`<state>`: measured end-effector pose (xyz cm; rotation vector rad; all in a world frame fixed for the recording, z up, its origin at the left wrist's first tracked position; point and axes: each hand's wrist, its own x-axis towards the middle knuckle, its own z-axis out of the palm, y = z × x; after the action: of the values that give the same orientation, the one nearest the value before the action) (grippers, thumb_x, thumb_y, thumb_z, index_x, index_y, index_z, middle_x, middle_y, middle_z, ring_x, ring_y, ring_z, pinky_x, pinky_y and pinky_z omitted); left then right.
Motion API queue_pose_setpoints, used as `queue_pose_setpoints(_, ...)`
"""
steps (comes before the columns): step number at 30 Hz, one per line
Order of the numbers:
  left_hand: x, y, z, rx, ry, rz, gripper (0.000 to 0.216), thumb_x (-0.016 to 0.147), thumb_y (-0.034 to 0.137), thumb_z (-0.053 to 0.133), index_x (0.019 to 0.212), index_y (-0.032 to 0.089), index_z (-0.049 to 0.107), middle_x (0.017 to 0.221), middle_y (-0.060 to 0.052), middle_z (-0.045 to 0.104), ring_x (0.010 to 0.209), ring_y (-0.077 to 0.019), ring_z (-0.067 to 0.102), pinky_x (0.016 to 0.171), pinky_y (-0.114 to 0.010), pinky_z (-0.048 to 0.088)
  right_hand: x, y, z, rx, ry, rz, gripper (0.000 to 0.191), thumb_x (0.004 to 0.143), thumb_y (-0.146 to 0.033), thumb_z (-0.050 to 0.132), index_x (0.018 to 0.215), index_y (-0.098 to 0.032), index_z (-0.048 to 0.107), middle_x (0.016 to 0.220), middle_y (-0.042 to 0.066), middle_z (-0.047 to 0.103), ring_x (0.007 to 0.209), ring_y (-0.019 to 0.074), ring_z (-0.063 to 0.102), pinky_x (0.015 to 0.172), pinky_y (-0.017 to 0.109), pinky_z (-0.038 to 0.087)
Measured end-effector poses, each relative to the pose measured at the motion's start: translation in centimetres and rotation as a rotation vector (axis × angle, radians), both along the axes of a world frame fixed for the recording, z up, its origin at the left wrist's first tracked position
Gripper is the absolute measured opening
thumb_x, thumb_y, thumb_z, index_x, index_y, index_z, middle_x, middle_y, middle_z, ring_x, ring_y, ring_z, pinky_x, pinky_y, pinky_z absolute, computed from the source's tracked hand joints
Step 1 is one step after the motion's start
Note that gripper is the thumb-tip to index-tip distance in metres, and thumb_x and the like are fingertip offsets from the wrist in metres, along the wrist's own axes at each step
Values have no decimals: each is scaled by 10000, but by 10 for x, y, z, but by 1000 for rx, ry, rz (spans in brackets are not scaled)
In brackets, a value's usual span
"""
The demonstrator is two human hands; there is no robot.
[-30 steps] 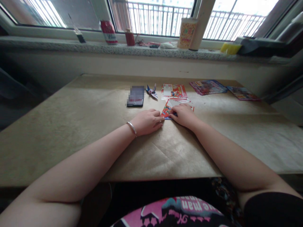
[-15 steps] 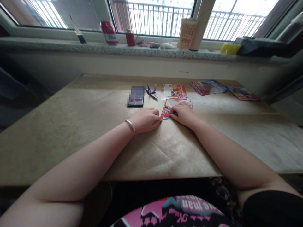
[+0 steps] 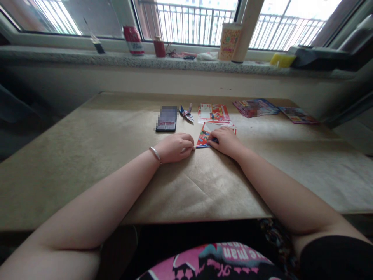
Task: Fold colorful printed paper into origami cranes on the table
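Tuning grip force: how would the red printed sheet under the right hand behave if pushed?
The red printed sheet is probably light and floppy, since it looks thin. Lying flat, it probably won't roll; under the right hand, it may buckle.

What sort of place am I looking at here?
Probably a room in a home: a table stands by a speckled windowsill holding a red-and-white can and a patterned cup, and railings show outside.

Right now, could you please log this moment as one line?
right hand: on red printed sheet | left hand: at sheet's near-left corner, contact unclear | phone: beyond left hand
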<state>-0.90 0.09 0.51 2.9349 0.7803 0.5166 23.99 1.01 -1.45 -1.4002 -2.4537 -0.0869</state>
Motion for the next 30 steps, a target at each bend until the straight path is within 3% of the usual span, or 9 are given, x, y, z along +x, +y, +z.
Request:
queue_pose_setpoints(5, 1, 4, -6, 25, -47, -74, 247, 904, 193, 472, 1077, 163, 647, 1124, -89, 668, 1051, -186, 611, 955, -340, 495, 2, 6, -4, 20, 25, 77, 189, 865, -375, 592, 817, -208, 666, 876, 62, 709, 881, 236, 544, 876, 382, 353)
queue_pose_setpoints(11, 5, 3, -10, -4, 20, -152, 328, 915, 219, 499, 1223, 168, 601, 1267, -103, 621, 1204, -214, 557, 1044, -373, 464, 2, 12, -5, 94, 70, 139, 162, 846, -366, 634, 813, -214, 681, 853, 52, 696, 889, 226, 547, 957, 418, 345)
queue_pose_setpoints(16, 8, -1, -10, -39, 51, -86, 338, 913, 263, 522, 1225, 164, 609, 1278, -116, 604, 1143, -223, 590, 992, -358, 490, 8, 3, 5, 229, 126, 243, 139, 826, -391, 669, 875, -274, 728, 1047, 34, 687, 1107, 254, 496, 1003, 442, 326)
queue_pose_setpoints(19, 7, -2, -8, -29, 59, -71, 344, 911, 280, 531, 1229, 175, 609, 1258, -116, 610, 1111, -222, 600, 967, -355, 493, 11, -4, 8, 227, 68, 301, 141, 854, -378, 639, 867, -294, 752, 997, 25, 707, 1044, 247, 513, 954, 429, 359)
queue_pose_setpoints(25, 8, -3, -7, 79, 84, -54, 311, 906, 302, 539, 1170, 179, 648, 1122, -106, 653, 1015, -230, 607, 904, -368, 502, 4, -5, 7, 172, 19, 305, 248, 892, -187, 544, 931, -288, 767, 922, 27, 731, 881, 204, 560, 796, 343, 412)
queue_pose_setpoints(30, 11, -4, -10, 107, 54, -49, 263, 905, 290, 533, 1104, 171, 655, 1230, -87, 637, 1050, -227, 594, 935, -377, 491, 2, -2, 4, 144, 35, 290, 274, 876, -147, 531, 919, -272, 771, 917, 31, 723, 846, 186, 592, 744, 307, 423)
